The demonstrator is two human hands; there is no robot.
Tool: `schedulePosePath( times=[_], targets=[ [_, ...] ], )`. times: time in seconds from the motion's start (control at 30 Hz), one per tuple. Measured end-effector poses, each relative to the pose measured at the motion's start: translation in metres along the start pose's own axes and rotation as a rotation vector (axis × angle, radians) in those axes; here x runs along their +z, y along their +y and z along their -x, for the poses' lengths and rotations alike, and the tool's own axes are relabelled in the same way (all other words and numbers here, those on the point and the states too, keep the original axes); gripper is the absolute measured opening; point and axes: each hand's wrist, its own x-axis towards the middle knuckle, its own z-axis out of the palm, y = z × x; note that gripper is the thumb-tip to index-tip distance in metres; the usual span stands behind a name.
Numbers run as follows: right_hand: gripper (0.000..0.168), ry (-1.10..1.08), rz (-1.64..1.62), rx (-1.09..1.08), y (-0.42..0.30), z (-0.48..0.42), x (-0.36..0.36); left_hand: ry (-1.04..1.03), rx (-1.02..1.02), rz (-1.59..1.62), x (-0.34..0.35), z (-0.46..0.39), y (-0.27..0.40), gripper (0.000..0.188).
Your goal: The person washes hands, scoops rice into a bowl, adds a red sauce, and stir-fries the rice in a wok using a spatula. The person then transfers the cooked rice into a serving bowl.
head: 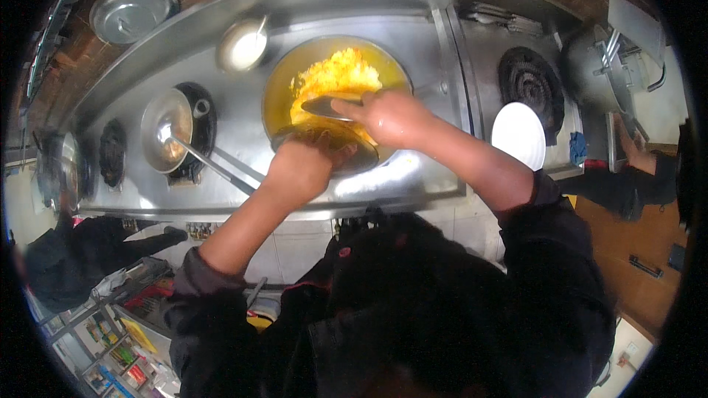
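A large metal wok or basin (279, 74) with a yellow-tinted inside holds a mound of yellow rice-like food (345, 74). Over its near side, my left hand (301, 166) grips a dark, shallow round dish or bowl (357, 157) by its edge. My right hand (395, 119) holds a smaller dark, oval-looking dish (326, 106) against the food, just beyond the left hand's dish. Parts of both dishes are hidden under my fingers.
Left on the steel counter (238, 121), a wok (166, 105) with a long-handled ladle (213, 166) rests by a burner. A pan with white contents (243, 47) sits behind. Right are a white plate (518, 135) and burner (531, 88). People (83, 257) work at both sides.
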Motion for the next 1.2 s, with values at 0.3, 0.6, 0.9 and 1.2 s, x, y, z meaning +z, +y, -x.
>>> schedulePosePath(
  times=[0.3,0.6,0.9,1.2],
  targets=[
    [0.066,0.141,-0.26,0.537,0.014,0.033,-0.026,-0.192,-0.468,0.075,-0.069,-0.019,-0.059,0.055],
    [0.055,0.46,-0.525,0.962,0.044,0.015,0.051,0.047,-0.635,0.193,0.039,-0.103,-0.18,0.036],
    [0.049,0.711,-1.332,0.975,0.037,-0.021,0.05,-0.137,-0.435,0.662,0.024,-0.14,-0.146,0.041],
    [0.067,0.342,-0.36,0.295,0.026,-0.026,0.079,-0.05,-0.126,-0.275,0.071,0.0,-0.022,0.053]
  ],
)
